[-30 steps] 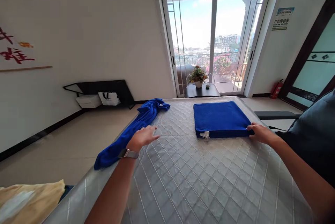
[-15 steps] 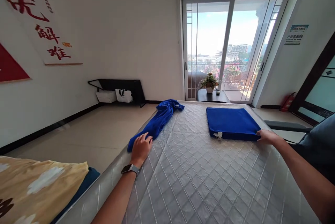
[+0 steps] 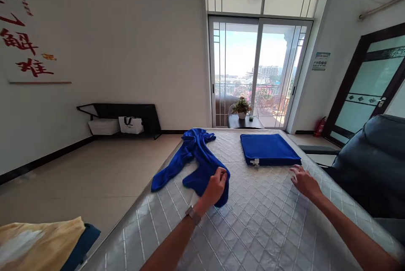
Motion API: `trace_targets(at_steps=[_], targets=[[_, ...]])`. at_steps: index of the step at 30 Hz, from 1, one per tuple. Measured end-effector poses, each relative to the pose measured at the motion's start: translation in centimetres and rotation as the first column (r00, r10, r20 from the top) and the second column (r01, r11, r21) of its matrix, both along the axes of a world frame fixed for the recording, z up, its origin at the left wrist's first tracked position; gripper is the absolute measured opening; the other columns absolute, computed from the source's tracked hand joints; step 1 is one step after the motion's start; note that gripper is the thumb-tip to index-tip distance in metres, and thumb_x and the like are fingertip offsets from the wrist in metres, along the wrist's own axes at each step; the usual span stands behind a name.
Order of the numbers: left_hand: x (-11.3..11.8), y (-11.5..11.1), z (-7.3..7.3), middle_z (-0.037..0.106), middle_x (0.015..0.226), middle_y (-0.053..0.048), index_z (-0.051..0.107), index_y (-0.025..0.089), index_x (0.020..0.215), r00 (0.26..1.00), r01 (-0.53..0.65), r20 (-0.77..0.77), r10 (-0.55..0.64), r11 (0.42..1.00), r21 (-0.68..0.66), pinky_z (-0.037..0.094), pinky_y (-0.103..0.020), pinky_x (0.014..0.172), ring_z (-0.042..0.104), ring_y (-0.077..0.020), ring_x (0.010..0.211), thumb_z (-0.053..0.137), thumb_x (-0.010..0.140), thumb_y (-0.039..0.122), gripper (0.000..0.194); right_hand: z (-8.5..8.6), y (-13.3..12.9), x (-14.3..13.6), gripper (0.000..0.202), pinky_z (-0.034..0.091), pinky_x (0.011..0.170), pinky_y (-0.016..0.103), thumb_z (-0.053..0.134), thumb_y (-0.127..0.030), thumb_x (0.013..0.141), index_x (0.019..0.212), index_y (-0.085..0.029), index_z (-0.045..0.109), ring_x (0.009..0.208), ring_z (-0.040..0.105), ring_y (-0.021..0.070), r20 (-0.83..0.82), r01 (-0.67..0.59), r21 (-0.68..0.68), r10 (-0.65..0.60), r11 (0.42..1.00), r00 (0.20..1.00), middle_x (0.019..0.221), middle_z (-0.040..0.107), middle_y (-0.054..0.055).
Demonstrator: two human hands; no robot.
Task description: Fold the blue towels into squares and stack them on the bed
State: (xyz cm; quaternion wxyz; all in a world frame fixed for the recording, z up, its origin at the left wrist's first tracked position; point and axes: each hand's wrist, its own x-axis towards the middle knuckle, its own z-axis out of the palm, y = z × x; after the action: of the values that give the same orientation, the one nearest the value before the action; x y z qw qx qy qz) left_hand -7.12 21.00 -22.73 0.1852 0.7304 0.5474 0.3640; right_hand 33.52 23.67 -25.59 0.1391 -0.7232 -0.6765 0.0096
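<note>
A crumpled blue cloth [image 3: 198,153] lies on the left part of a quilted, plastic-covered mattress [image 3: 253,224], spread in two long strips. My left hand [image 3: 217,186], with a watch on the wrist, is closed on the near end of its right strip, which is lifted slightly. To the right rests a flat, square blue cushion [image 3: 268,148] with white tags at its front left corner. My right hand [image 3: 305,182] is open just in front of the cushion's near right corner, fingers apart and holding nothing.
A yellow patterned fabric [image 3: 38,241] is at the lower left. A dark leather seat [image 3: 367,169] stands at the right edge. Beyond the mattress are a small table [image 3: 243,122] with a potted plant [image 3: 242,106], and a black rack [image 3: 126,110] by the wall.
My left hand has moved right, taking hold of the blue cloth and pulling one strip across the mattress. My right hand has come off the cushion's corner. The view has shifted.
</note>
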Motion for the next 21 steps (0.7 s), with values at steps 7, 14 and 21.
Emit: trace_targets(at_steps=[7,14,21], targets=[[10.4,-12.6,0.1,0.073,0.088,-0.001,0.053,0.026,0.126,0.482,0.875,0.163,-0.861,0.466,-0.131,0.051,-0.023,0.067,0.068,-0.0143,0.074,0.049,0.101,0.039,0.028,1.6,-10.4,-12.7,0.056,0.053,0.082,0.034,0.056,-0.073,0.088,0.105,-0.023,0.074,0.093,0.065,0.0226,-0.903,-0.606,-0.234,0.062,0.760,0.426,0.099,0.072,0.004],[4.3,-4.4,-0.2,0.071,0.124,-0.009,0.066,0.023,0.118,0.913,0.406,-0.019,-0.408,0.904,0.133,0.044,-0.042,0.110,0.062,-0.0226,0.121,0.051,0.092,0.016,0.031,1.3,-12.1,-11.9,0.058,0.036,0.058,0.024,0.061,-0.077,0.083,0.082,-0.019,0.061,0.063,0.041,0.0101,-0.899,-0.719,-0.234,0.135,0.655,0.416,0.071,0.051,-0.005],[-0.1,0.8,-3.0,0.072,0.125,-0.004,0.067,0.026,0.126,0.944,0.316,-0.084,-0.321,0.947,-0.066,0.045,-0.043,0.111,0.062,-0.0224,0.121,0.052,0.094,0.026,0.036,2.2,-12.9,-11.6,0.063,0.022,0.051,0.026,0.050,-0.079,0.088,0.065,-0.022,0.038,0.057,0.028,0.0087,-0.739,-0.759,-0.332,0.346,0.559,0.578,0.063,0.032,-0.006]])
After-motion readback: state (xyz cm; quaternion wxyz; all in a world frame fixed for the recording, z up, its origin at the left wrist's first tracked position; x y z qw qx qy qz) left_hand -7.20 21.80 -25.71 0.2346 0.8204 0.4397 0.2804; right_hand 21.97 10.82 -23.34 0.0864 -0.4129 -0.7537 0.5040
